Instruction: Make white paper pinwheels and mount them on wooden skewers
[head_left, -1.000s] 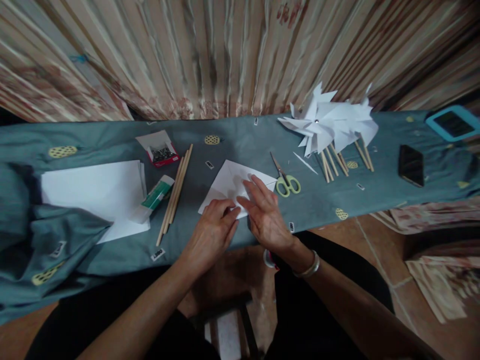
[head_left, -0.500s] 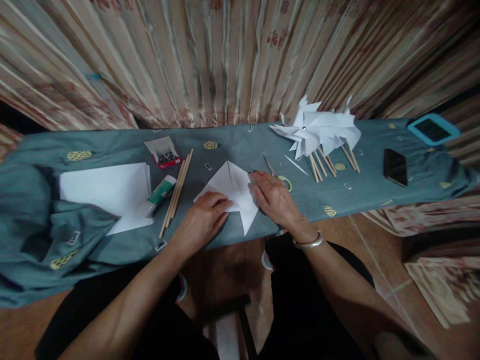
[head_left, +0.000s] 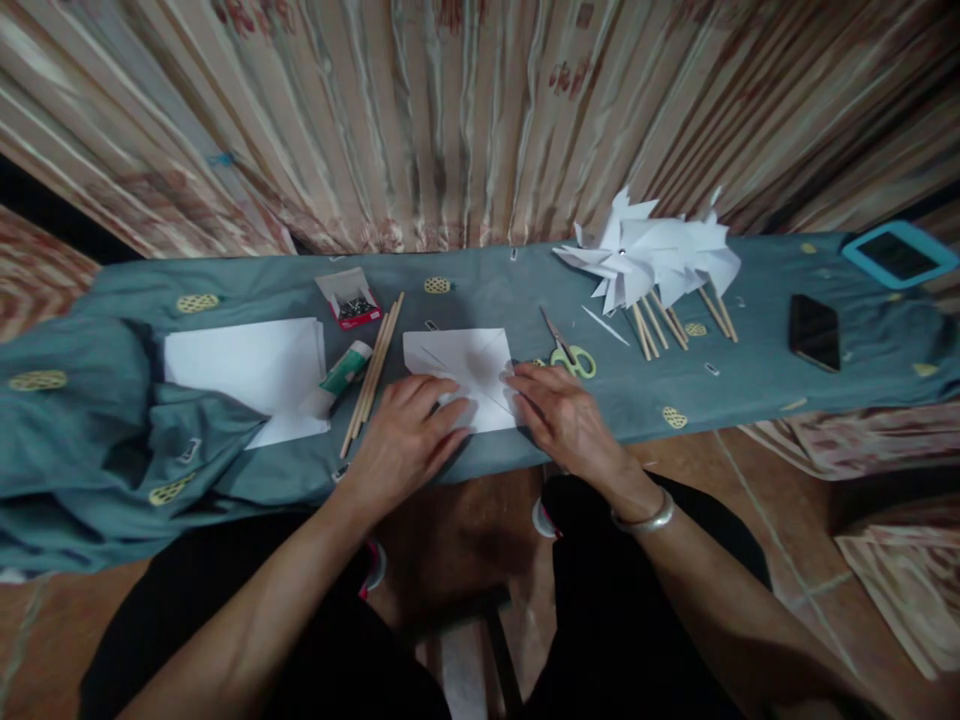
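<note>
Over teal cloth [head_left: 495, 290], both hands [head_left: 409, 425] [head_left: 566, 415] arch palm-down onto white paper [head_left: 484, 370], their grip unclear.

Home, apparently: pleated curtain [head_left: 420, 120], pineapple-print tablecloth [head_left: 480, 285], tiled floor [head_left: 757, 480].

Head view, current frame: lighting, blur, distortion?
Head view: dim overall, soft grey shading on the creased paper near the left hand and right hand. Head view: black trousers lose most detail; bracelet catches a small highlight. Head view: slightly soft, so the small items in the box don't resolve; curtain folds fan outward, probably wide-angle stretch.
</note>
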